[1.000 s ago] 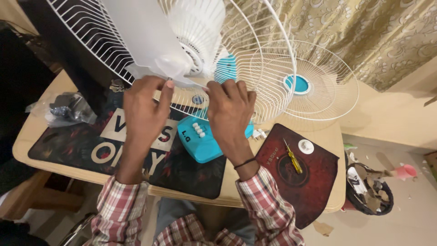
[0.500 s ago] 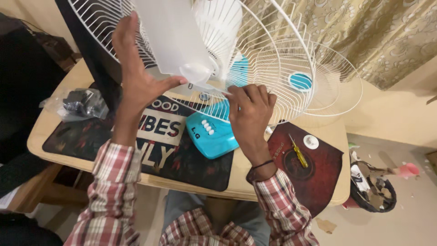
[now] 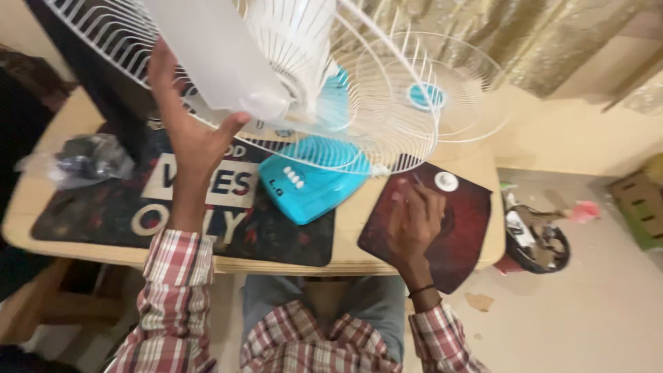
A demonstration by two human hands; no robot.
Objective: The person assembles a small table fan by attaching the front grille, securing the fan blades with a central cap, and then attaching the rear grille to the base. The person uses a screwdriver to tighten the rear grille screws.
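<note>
Two hands: both at work on a white table fan over a wooden desk [image 3: 27,200].
Plastic bag [image 3: 86,160]: crumpled, far left on the dark desk mat [image 3: 103,217].
Left hand [image 3: 185,128]: raised, fingers and thumb clasped on the translucent fan blade [image 3: 214,52], against the rear wire guard [image 3: 103,27].
Fan base [image 3: 311,181]: turquoise, with white buttons, on the mat below the guard.
Right hand [image 3: 414,221]: lowered onto the red mouse pad [image 3: 469,221], fingers curled; motion blur hides any grasp.
Front guard [image 3: 442,90]: loose, beyond.
</note>
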